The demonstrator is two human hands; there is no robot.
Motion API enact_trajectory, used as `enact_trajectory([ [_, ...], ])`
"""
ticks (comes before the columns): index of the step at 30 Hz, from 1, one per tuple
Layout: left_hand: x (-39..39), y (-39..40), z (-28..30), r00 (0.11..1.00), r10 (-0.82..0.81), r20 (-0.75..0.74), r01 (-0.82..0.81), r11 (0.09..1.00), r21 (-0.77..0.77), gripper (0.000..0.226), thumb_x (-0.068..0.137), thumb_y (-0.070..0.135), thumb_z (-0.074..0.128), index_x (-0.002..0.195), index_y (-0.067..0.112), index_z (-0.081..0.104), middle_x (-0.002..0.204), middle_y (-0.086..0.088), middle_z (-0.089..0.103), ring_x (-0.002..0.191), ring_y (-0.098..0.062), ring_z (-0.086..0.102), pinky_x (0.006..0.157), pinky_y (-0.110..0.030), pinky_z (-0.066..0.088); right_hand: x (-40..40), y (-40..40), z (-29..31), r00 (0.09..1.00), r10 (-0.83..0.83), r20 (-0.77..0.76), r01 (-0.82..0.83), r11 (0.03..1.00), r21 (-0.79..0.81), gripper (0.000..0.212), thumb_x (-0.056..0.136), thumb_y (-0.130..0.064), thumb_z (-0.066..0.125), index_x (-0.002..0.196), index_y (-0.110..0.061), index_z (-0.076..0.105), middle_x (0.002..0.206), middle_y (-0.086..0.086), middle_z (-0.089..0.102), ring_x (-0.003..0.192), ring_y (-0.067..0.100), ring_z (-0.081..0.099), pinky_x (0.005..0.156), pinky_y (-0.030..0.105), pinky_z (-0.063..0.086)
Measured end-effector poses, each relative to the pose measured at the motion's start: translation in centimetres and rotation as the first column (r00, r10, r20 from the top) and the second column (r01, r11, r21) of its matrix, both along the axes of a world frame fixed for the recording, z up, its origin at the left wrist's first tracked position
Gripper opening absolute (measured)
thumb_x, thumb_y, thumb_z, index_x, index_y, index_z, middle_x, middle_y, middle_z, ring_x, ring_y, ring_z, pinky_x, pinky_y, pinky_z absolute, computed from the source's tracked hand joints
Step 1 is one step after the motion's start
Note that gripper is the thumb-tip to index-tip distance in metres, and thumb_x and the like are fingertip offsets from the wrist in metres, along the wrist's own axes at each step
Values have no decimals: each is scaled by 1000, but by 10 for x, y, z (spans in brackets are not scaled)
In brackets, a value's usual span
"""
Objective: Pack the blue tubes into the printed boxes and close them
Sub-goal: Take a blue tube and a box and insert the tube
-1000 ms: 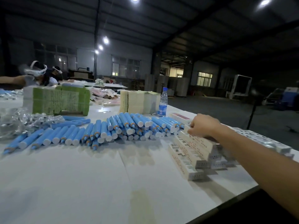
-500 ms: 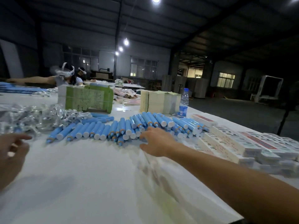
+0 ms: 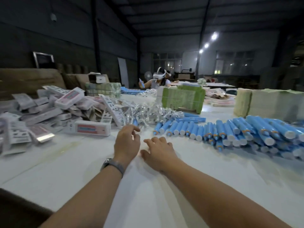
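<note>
Both your hands hover empty over the white table (image 3: 69, 171), left hand (image 3: 126, 143) loosely curled, right hand (image 3: 158, 152) fingers spread flat, blue tubes (image 3: 230, 130) piled right, printed boxes (image 3: 54, 111) heaped far left.

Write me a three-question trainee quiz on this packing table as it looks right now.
1. True or false: the left hand grips a blue tube.
2. The row of blue tubes lies on which side of the right hand? A) its left B) its right C) under it
3. Fill in: the closed printed box nearest the left hand lies on the white ____.

Key:
1. False; both hands are open and hold nothing.
2. B.
3. Table.
</note>
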State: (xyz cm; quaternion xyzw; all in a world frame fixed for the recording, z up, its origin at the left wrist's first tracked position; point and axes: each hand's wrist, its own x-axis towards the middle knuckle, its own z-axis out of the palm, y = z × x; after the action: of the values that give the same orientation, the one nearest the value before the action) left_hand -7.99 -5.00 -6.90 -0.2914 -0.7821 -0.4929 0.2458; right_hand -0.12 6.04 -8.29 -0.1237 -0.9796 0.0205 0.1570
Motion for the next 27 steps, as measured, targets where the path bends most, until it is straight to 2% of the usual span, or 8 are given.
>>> enact_trajectory([
  [5, -25, -17, 5, 971, 239, 11, -222, 919, -327, 47, 82, 1, 52, 123, 23, 57, 127, -4, 55, 121, -31, 44, 94, -42, 44, -2, -5, -4, 1000, 7, -20, -7, 1000, 6, 52, 99, -50, 28, 145, -29, 38, 144, 1, 45, 131, 29, 34, 101, 48, 30],
  [8, -61, -40, 21, 926, 346, -148, -358, 688, -631, 62, 86, 9, 56, 142, 28, 39, 148, -2, 41, 138, -33, 29, 105, -50, 40, -3, -5, -2, 999, 24, -33, -23, 1000, 8, 51, 100, -49, 29, 145, -28, 38, 144, 1, 45, 131, 29, 34, 102, 48, 30],
  [11, -97, -64, 29, 894, 414, -174, -365, 445, -818, 64, 96, 26, 52, 150, 35, 21, 157, -6, 29, 145, -39, 19, 107, -64, 29, -3, -6, -2, 999, 31, -20, -31, 1000, -1, 50, 100, -49, 29, 145, -27, 38, 144, 3, 44, 131, 30, 34, 103, 49, 30],
  [15, -111, -73, 27, 847, 439, -300, -451, 294, -843, 41, 96, 32, 47, 137, 32, 43, 140, -6, 46, 129, -34, 42, 99, -54, 39, -5, -4, -2, 999, 34, -11, -34, 999, -10, 51, 100, -50, 29, 144, -26, 38, 144, 4, 44, 131, 31, 35, 103, 50, 30],
  [21, -96, -67, 43, 857, 246, -452, -508, 263, -820, 39, 91, 41, 58, 127, 29, 47, 130, 3, 52, 123, -26, 46, 90, -41, 43, -3, -5, -1, 999, 37, -10, -37, 999, -19, 50, 100, -48, 30, 144, -25, 38, 143, 4, 44, 129, 30, 35, 102, 48, 30],
  [23, -83, -63, 49, 863, 176, -474, -506, 342, -792, 31, 92, 39, 59, 119, 28, 47, 122, 6, 59, 115, -24, 53, 85, -39, 44, -2, -5, -2, 999, 30, -21, -31, 998, -50, 52, 100, -47, 31, 146, -24, 35, 144, 5, 43, 130, 31, 34, 102, 48, 30],
  [25, -60, -50, 54, 866, 138, -481, -441, 664, -603, 25, 93, 34, 62, 109, 23, 47, 102, 4, 61, 99, -24, 57, 73, -37, 46, -1, -5, -1, 999, 11, -31, -15, 993, -116, 62, 99, -49, 32, 152, -22, 21, 146, 7, 42, 131, 32, 34, 103, 49, 30],
  [27, -29, -32, 55, 863, 29, -504, -203, 934, -293, 31, 86, 25, 75, 105, 15, 52, 88, 1, 58, 83, -22, 54, 64, -29, 38, -1, -5, 1, 998, -11, -59, -1, 981, -192, 73, 97, -54, 33, 156, -20, 5, 143, 9, 47, 129, 33, 37, 102, 48, 31],
])
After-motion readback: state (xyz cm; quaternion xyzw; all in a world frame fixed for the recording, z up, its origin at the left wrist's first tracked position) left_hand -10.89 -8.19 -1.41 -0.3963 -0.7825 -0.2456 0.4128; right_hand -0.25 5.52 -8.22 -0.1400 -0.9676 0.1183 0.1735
